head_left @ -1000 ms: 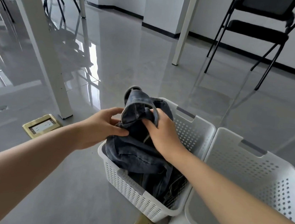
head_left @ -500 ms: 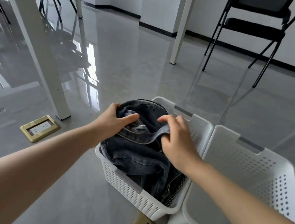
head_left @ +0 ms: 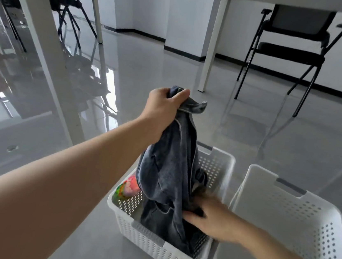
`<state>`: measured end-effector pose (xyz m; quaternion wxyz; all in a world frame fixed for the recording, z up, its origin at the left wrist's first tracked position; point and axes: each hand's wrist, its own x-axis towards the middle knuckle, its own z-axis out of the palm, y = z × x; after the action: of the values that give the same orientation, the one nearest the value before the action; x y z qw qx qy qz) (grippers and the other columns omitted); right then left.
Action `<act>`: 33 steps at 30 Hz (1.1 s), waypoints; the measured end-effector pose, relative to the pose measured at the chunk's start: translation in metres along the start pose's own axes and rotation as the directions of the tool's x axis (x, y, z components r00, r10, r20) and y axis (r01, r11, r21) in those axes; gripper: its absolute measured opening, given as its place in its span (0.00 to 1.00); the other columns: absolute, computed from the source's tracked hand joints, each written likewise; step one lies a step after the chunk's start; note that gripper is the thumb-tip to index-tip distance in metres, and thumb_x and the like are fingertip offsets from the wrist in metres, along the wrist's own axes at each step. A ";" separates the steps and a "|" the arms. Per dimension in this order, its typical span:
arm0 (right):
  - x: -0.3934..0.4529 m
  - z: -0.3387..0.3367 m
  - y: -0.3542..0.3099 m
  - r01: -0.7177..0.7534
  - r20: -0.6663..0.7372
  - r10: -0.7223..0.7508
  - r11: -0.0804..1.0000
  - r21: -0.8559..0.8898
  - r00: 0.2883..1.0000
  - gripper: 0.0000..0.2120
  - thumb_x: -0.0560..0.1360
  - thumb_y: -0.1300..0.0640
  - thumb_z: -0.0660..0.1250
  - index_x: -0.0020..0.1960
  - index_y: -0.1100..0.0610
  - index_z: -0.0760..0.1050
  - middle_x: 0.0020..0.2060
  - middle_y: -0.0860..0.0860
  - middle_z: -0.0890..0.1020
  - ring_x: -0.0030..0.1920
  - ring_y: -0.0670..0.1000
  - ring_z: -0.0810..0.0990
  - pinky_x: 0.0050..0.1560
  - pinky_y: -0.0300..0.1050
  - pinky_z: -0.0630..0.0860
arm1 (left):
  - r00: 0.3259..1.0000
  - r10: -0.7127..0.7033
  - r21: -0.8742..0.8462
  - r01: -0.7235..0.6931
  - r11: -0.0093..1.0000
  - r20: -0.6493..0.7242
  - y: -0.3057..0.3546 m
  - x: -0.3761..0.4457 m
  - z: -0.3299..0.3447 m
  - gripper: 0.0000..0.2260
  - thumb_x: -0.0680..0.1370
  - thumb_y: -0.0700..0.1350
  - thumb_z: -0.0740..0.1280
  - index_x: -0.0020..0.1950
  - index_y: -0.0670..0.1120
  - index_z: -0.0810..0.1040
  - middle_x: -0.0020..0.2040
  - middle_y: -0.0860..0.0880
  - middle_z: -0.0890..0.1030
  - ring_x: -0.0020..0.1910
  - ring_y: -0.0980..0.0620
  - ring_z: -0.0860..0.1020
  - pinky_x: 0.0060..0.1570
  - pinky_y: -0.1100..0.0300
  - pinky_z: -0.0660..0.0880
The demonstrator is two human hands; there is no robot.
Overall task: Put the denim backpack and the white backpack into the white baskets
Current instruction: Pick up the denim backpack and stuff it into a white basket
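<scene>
The denim backpack (head_left: 169,172) hangs stretched upward out of the left white basket (head_left: 147,242), its lower part still inside. My left hand (head_left: 164,105) grips its top well above the basket. My right hand (head_left: 210,219), blurred, reaches into the basket and touches the backpack's lower right side; whether its fingers hold the fabric is unclear. The right white basket (head_left: 285,208) stands beside it with nothing visible inside. A pink and green item (head_left: 128,188) shows at the left basket's left inner wall. No white backpack is in view.
Both baskets stand on a glossy grey floor. A white table leg (head_left: 45,53) slants at the left, another leg (head_left: 211,46) stands behind. A black folding chair (head_left: 292,49) is at the back right, more black chairs (head_left: 64,4) at the back left.
My left hand has pulled the backpack's top up high out of the basket. My right hand has dropped from the top down into the basket. The view has tilted up.
</scene>
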<state>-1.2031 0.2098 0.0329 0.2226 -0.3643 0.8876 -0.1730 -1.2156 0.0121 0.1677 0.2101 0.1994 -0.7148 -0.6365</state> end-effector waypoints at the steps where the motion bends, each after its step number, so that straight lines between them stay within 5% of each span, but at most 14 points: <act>1: 0.003 -0.018 -0.006 -0.026 -0.069 0.041 0.979 0.204 0.997 0.18 0.79 0.49 0.60 0.66 0.53 0.74 0.60 0.50 0.79 0.61 0.53 0.77 0.61 0.47 0.73 | 1.000 0.010 0.026 -0.010 1.000 0.010 0.001 0.000 -0.002 0.12 0.75 0.53 0.70 0.42 0.45 0.81 0.42 0.42 0.82 0.41 0.46 0.80 0.53 0.44 0.79; 3: 0.018 -0.046 -0.005 -0.008 -0.350 0.179 0.898 0.439 0.920 0.18 0.79 0.58 0.62 0.69 0.56 0.71 0.58 0.50 0.78 0.55 0.54 0.80 0.50 0.45 0.77 | 0.999 -0.007 0.066 0.005 0.998 0.037 0.001 -0.002 -0.006 0.14 0.76 0.55 0.68 0.42 0.45 0.83 0.44 0.41 0.84 0.41 0.46 0.81 0.54 0.44 0.78; 5: 0.033 -0.061 -0.008 0.059 -0.454 0.183 0.881 0.469 0.872 0.28 0.76 0.58 0.67 0.74 0.54 0.62 0.61 0.49 0.74 0.54 0.53 0.79 0.48 0.42 0.77 | 0.997 -0.042 0.086 0.037 0.996 0.057 -0.004 -0.006 -0.009 0.16 0.76 0.57 0.67 0.41 0.46 0.84 0.48 0.38 0.86 0.42 0.45 0.82 0.55 0.44 0.79; 8: 0.055 -0.055 -0.026 0.063 -0.323 0.055 0.937 0.343 0.945 0.33 0.75 0.55 0.69 0.75 0.51 0.58 0.60 0.51 0.76 0.56 0.55 0.80 0.56 0.49 0.77 | 0.996 -0.035 0.085 0.028 0.996 0.083 -0.011 -0.011 -0.008 0.17 0.77 0.58 0.66 0.42 0.46 0.84 0.49 0.38 0.85 0.42 0.44 0.82 0.55 0.44 0.79; 11: 0.069 -0.062 -0.015 -0.040 -0.328 0.070 0.994 0.097 0.942 0.16 0.76 0.57 0.65 0.63 0.53 0.73 0.51 0.53 0.83 0.51 0.55 0.82 0.43 0.36 0.73 | 0.996 -0.023 0.126 0.011 0.992 0.092 -0.010 -0.015 -0.005 0.20 0.75 0.59 0.67 0.46 0.43 0.85 0.48 0.37 0.85 0.46 0.40 0.84 0.55 0.43 0.79; 13: 0.071 -0.079 0.000 -0.208 -0.297 0.171 0.973 -0.097 0.939 0.10 0.76 0.62 0.62 0.54 0.56 0.80 0.52 0.55 0.84 0.52 0.57 0.82 0.49 0.42 0.77 | 0.997 -0.027 0.133 0.016 0.991 0.076 -0.009 -0.017 -0.007 0.22 0.74 0.60 0.68 0.48 0.40 0.84 0.49 0.37 0.85 0.48 0.39 0.84 0.54 0.42 0.79; 15: 0.068 -0.105 0.002 -0.279 -0.316 0.319 0.946 0.165 0.893 0.10 0.78 0.61 0.60 0.51 0.59 0.80 0.52 0.59 0.85 0.46 0.57 0.83 0.47 0.47 0.80 | 0.994 -0.015 0.155 -0.002 0.988 0.111 -0.009 -0.018 -0.008 0.20 0.73 0.57 0.71 0.49 0.41 0.83 0.48 0.39 0.85 0.46 0.43 0.84 0.55 0.45 0.79; 18: 0.065 -0.147 -0.022 -0.168 -0.029 0.323 0.565 0.808 0.946 0.26 0.79 0.39 0.54 0.55 0.61 0.76 0.48 0.59 0.83 0.43 0.56 0.81 0.45 0.50 0.79 | 0.947 0.054 0.283 -0.149 0.947 0.316 -0.010 -0.028 0.004 0.16 0.68 0.51 0.77 0.51 0.48 0.77 0.46 0.51 0.81 0.45 0.53 0.81 0.47 0.59 0.79; 20: 0.065 -0.154 -0.040 -0.291 0.161 0.270 0.562 0.774 0.949 0.29 0.73 0.32 0.57 0.50 0.58 0.76 0.41 0.56 0.81 0.42 0.56 0.81 0.43 0.49 0.78 | 0.863 0.054 0.473 -0.326 0.818 0.502 -0.016 -0.043 0.019 0.26 0.65 0.50 0.79 0.57 0.50 0.71 0.48 0.57 0.76 0.45 0.59 0.76 0.45 0.66 0.74; 22: 0.072 -0.139 -0.041 -0.349 0.137 0.341 0.706 0.616 0.930 0.17 0.73 0.43 0.67 0.44 0.57 0.76 0.36 0.55 0.81 0.37 0.55 0.80 0.39 0.47 0.77 | 0.784 0.012 0.598 -0.483 0.639 0.620 -0.037 -0.059 0.030 0.38 0.63 0.53 0.78 0.69 0.52 0.66 0.61 0.54 0.75 0.59 0.52 0.73 0.59 0.55 0.73; 25: 0.083 -0.109 -0.018 -0.337 -0.173 0.500 0.763 0.552 0.849 0.14 0.72 0.55 0.70 0.52 0.65 0.77 0.48 0.61 0.83 0.46 0.58 0.82 0.47 0.49 0.78 | 0.882 0.023 0.734 -0.405 0.546 0.470 -0.091 -0.096 0.032 0.52 0.63 0.58 0.76 0.78 0.61 0.45 0.76 0.56 0.58 0.72 0.47 0.57 0.71 0.44 0.56; 28: 0.084 -0.091 0.000 -0.218 -0.218 0.577 0.591 0.777 0.787 0.14 0.69 0.53 0.69 0.47 0.63 0.76 0.46 0.61 0.81 0.48 0.59 0.82 0.52 0.52 0.78 | 0.974 -0.038 0.802 -0.162 0.575 0.224 -0.145 -0.136 0.031 0.54 0.64 0.62 0.72 0.76 0.62 0.34 0.79 0.52 0.46 0.77 0.46 0.50 0.75 0.44 0.51; 30: 0.084 -0.091 0.006 -0.163 -0.254 0.614 0.540 0.826 0.747 0.13 0.68 0.51 0.69 0.41 0.61 0.76 0.42 0.60 0.80 0.46 0.60 0.82 0.46 0.49 0.75 | 0.991 -0.073 0.748 -0.039 0.663 0.116 -0.164 -0.143 0.032 0.45 0.71 0.56 0.68 0.77 0.61 0.40 0.80 0.49 0.52 0.77 0.46 0.57 0.73 0.49 0.59; 33: 0.079 -0.119 0.010 -0.142 -0.456 0.605 0.688 0.712 0.653 0.14 0.72 0.51 0.68 0.46 0.64 0.80 0.41 0.59 0.77 0.47 0.59 0.81 0.43 0.48 0.71 | 0.997 0.082 0.533 -0.067 0.843 -0.004 -0.143 -0.127 0.026 0.25 0.77 0.41 0.60 0.71 0.61 0.67 0.66 0.49 0.79 0.59 0.47 0.79 0.57 0.55 0.76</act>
<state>-1.3214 0.1766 0.1072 0.0323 0.0208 0.8548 -0.5175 -1.1214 0.0880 0.0173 0.1806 0.2305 -0.8675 -0.4021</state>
